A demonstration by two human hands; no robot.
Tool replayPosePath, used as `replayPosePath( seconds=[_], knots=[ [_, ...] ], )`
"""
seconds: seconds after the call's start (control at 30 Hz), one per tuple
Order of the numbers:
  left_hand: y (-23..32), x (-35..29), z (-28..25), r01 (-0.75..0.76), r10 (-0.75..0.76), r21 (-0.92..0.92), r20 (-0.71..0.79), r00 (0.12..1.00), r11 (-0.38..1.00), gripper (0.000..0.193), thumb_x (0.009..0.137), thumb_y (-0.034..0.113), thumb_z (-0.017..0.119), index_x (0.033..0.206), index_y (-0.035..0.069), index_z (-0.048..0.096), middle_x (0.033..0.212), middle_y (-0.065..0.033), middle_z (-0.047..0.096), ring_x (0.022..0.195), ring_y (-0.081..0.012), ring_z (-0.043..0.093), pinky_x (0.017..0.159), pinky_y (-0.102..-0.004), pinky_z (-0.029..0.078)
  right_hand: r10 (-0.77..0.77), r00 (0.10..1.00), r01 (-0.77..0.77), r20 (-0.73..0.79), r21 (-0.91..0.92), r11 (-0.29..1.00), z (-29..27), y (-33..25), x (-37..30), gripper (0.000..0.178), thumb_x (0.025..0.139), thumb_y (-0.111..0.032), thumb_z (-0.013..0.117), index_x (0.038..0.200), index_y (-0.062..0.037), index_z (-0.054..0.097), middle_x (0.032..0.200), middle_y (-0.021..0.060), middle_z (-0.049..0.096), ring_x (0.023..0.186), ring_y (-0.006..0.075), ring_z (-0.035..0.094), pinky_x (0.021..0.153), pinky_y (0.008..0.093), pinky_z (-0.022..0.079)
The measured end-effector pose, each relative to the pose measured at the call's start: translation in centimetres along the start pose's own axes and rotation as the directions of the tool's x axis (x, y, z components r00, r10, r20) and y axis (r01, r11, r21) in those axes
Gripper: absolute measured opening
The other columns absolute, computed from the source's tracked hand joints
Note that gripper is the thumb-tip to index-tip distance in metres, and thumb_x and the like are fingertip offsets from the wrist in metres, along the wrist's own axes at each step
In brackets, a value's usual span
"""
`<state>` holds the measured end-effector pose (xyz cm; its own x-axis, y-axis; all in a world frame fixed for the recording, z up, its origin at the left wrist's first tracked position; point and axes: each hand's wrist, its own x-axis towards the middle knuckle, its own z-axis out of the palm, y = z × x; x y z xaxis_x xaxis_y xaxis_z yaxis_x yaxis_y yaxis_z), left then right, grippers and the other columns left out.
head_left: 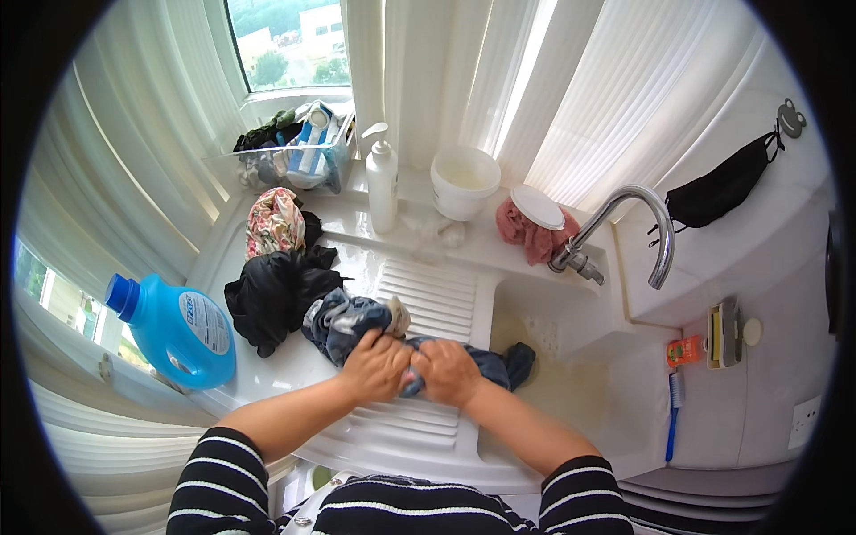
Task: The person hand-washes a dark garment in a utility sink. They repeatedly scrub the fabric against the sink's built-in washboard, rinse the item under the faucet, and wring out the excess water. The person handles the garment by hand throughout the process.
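Observation:
Over the ridged washboard (432,283), a wet dark blue garment (343,319) is bunched up, and both my hands are closed on it. My left hand (379,364) grips the cloth near its bunched left part, where a beige patch shows. Close beside it, my right hand (448,370) presses the cloth down, fingers curled. From there the garment's darker end trails right, over the edge of the sink (544,312). Cloudy water lies in the sink. Left of the garment rests a heap of black cloth (272,299), with a floral cloth (275,223) behind it.
A blue detergent jug (183,330) stands at the left. Along the back are a clear bin (308,165), a white pump bottle (382,187), a white tub (465,178) and a pink cloth (530,234) under a white lid. A curved faucet (660,223) overhangs the sink; a blue brush (675,419) hangs right.

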<state>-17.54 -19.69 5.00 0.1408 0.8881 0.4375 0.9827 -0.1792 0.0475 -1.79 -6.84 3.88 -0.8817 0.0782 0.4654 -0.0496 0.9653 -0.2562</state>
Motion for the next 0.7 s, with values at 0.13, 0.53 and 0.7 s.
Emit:
replayPosePath(
  seconds=[0.13,0.53,0.7],
  knots=[
    [-3.6,9.8,3.4,0.416,-0.412,0.184,-0.062,0.909,0.891,0.022,0.088,0.027,0.061,0.078,0.008,0.065,0.092,-0.0109,0.064,0.087,-0.0277,0.058,0.088,-0.041,0.039,0.563,0.812,-0.583,-0.154,-0.19,0.79,2.0,5.7,6.4,0.031,0.09,-0.018,0.055,0.119,-0.0072,0.058,0.128,0.0181,0.051,0.118,0.0368,0.047,0.093,0.0507,0.04],
    [0.6,0.6,-1.3,-0.108,0.096,-0.094,-0.124,0.988,0.99,0.019,0.076,0.026,0.067,0.073,0.011,0.055,0.072,-0.0047,0.059,0.069,-0.0221,0.06,0.07,-0.0352,0.044,-0.054,0.997,0.052,0.057,0.041,0.998,-0.1,-0.5,-0.6,0.029,0.066,-0.021,0.072,0.089,-0.01,0.059,0.093,0.0087,0.055,0.083,0.0265,0.056,0.075,0.04,0.044],
    [-3.8,8.5,3.3,0.386,-0.378,0.191,-0.077,0.922,0.902,0.028,0.092,0.031,0.057,0.074,0.011,0.059,0.074,-0.0085,0.063,0.075,-0.0259,0.06,0.072,-0.0387,0.041,0.646,0.762,-0.626,0.05,-0.2,0.754,0.9,3.3,5.6,0.043,0.079,-0.022,0.071,0.116,-0.007,0.056,0.11,0.0126,0.055,0.104,0.0324,0.054,0.085,0.0465,0.045]
  ],
)
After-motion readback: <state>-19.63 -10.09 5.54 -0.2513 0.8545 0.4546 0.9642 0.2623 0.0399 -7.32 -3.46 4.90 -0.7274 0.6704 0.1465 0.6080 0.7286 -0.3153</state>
